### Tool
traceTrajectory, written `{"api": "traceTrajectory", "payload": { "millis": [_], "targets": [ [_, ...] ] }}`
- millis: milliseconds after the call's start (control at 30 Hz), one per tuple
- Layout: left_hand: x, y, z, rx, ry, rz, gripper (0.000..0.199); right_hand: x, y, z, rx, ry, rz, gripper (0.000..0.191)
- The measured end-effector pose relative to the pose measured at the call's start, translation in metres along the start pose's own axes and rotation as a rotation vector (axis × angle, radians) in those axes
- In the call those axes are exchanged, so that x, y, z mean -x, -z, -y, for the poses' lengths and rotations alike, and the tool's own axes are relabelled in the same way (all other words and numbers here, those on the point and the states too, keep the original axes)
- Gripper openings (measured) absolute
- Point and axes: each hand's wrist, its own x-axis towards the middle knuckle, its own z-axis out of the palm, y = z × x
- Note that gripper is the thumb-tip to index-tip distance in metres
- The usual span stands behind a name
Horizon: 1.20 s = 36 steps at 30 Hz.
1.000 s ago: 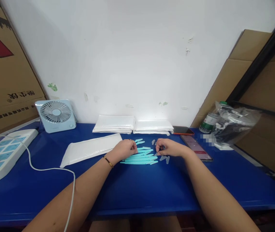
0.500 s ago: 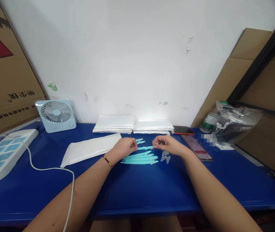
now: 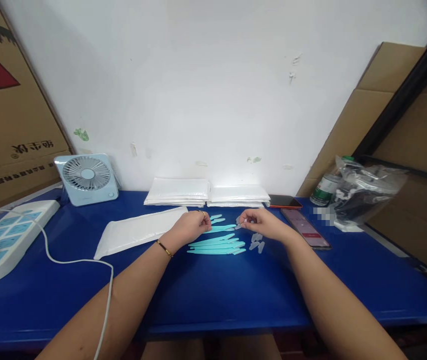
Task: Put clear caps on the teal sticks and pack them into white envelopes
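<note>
My left hand is closed on the left end of a turquoise stick, which points right. Facing it, my right hand pinches a small clear cap near the stick's tip. Several turquoise sticks lie fanned on the blue table just below, and a few more lie above my left fingers. Loose clear caps rest under my right hand. A white padded envelope lies left of my left hand, partly behind it.
Stacks of white envelopes stand by the wall. At the left are a blue fan, a power strip and a white cable. Two phones, a bottle and a plastic bag are at the right.
My left hand has moved slightly left with the turquoise stick, whose tip has come away from my right fingers. My right hand has shifted slightly right.
</note>
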Motion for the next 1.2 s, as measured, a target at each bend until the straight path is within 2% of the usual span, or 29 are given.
{"api": "traceTrajectory", "payload": {
  "millis": [167, 367, 433, 533, 600, 767, 933, 1067, 1200],
  "targets": [
    [0.000, 0.002, 0.001, 0.022, 0.004, 0.008, 0.020, -0.001, -0.002, 0.003, -0.031, -0.006, -0.011, 0.023],
    [-0.002, -0.004, -0.005, 0.000, -0.031, -0.007, 0.021, -0.007, -0.019, 0.011, -0.025, 0.009, -0.007, 0.022],
    [-0.003, -0.005, -0.003, -0.024, -0.018, -0.024, 0.021, -0.010, -0.020, 0.005, 0.015, 0.018, -0.036, 0.023],
    [-0.004, -0.005, 0.002, -0.063, 0.004, -0.101, 0.021, -0.014, -0.015, -0.011, 0.149, 0.037, -0.158, 0.022],
    [-0.003, -0.004, 0.003, -0.080, -0.026, -0.121, 0.024, -0.017, -0.010, -0.023, 0.263, 0.046, -0.208, 0.021],
    [0.001, -0.008, -0.006, -0.129, -0.129, 0.039, 0.021, -0.023, -0.011, -0.038, 0.397, 0.045, -0.153, 0.017],
    [0.003, -0.013, -0.014, -0.117, -0.060, 0.109, 0.015, -0.025, -0.016, -0.034, 0.382, 0.020, -0.099, 0.007],
    [0.004, -0.012, -0.015, -0.091, -0.013, 0.106, 0.015, -0.023, -0.017, -0.029, 0.315, 0.009, -0.061, 0.007],
    [0.003, -0.008, -0.012, -0.070, 0.003, 0.014, 0.016, -0.020, -0.015, -0.025, 0.309, 0.015, -0.052, 0.005]
  ]
}}
